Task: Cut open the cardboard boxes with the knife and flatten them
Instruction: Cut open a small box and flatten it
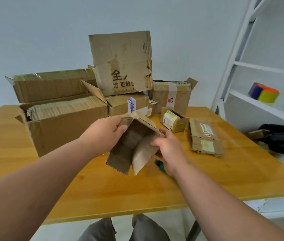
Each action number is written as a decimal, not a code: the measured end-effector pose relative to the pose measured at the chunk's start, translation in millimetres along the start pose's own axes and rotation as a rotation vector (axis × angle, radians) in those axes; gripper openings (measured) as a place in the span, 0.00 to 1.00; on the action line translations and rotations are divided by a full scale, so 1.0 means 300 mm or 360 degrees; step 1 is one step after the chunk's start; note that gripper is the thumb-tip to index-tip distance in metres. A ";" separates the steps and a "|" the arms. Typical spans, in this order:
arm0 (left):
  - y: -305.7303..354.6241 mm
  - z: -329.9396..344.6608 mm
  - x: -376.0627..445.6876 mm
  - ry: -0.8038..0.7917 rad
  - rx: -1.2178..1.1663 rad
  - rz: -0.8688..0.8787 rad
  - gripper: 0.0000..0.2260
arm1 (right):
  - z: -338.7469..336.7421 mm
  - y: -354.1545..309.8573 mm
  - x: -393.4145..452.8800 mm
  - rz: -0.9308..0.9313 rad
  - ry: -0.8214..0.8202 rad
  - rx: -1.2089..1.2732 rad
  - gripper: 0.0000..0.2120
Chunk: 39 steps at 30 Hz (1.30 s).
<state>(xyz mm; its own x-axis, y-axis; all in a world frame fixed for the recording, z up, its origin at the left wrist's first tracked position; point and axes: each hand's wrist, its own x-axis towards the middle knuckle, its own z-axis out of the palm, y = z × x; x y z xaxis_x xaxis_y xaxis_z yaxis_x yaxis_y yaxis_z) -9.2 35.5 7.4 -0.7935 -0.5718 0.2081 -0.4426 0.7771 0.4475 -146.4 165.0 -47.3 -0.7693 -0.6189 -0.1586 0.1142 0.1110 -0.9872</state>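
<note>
While held above the wooden yellow table point(103, 188), a small opened brown cardboard box point(134, 145) sits between both my hands.
My left hand point(106, 133) pinches its upper left flap, thumb curled over the edge; my right hand point(169, 146) grips the right wall. Green-handled knife point(160, 165) lies on the table just under my right wrist. Flattened taped brown box point(205, 138) lies to the right, a stack of larger open brown boxes point(64, 115) behind.
</note>
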 end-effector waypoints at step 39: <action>-0.148 0.028 -0.007 -0.0350 -0.0125 0.0029 0.51 | -0.023 0.086 -0.044 -0.0737 -0.0175 -0.1058 0.27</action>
<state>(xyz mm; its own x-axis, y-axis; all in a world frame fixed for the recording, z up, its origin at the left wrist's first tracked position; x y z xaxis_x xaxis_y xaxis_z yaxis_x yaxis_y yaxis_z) 8.6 4.2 -20.1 -0.8768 -0.4800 0.0265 -0.4000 0.7590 0.5137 -137.7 181.4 -70.7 -0.5771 -0.7840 0.2289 -0.6234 0.2418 -0.7436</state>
